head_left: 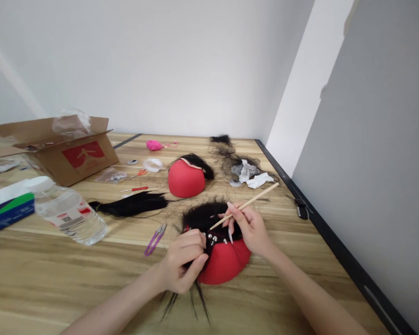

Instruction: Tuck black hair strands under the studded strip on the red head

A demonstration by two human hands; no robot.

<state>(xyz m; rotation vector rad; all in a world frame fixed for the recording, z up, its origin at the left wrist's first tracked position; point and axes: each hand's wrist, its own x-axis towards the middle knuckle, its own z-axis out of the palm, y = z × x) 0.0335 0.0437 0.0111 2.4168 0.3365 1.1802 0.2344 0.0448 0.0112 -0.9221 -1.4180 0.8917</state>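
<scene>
Presently catalogued, nearest first: one red rounded foam block [226, 265], resting on the pale wood-grain counter [56, 284] just before the person; a cap of short black hair [204, 216] covers its far half, fastened along the front edge by a row of silver-headed pins [211, 238]; the near half of the block shows bare red, so the hair work appears partly done with more of the surface left to cover.

Left hand [181, 265]: grip closed narrowly on a thin bunch of loose black strands [185, 304], which trail out beneath the hand onto the counter; the hand touches the block at its left side.

Right hand [249, 228]: grip pinched around a slim light wooden-handled tool [251, 201], held like a pen, its tip angled down into the pinned edge of the hair; the tip itself is too small to make out.

Items nearby: purple-handled thread snips [154, 239], just left of the block; long black hair bundle [132, 204] lying flat beyond them; second red foam block [186, 178], further back, with hair at its rear only; clear plastic water bottle [70, 211] on its side, at left; open brown cardboard box with red print [70, 151] at far left; crumpled white cloth [253, 176] and loose hair tufts to the right rear; pink ball-like object [154, 145] near the wall.
</scene>
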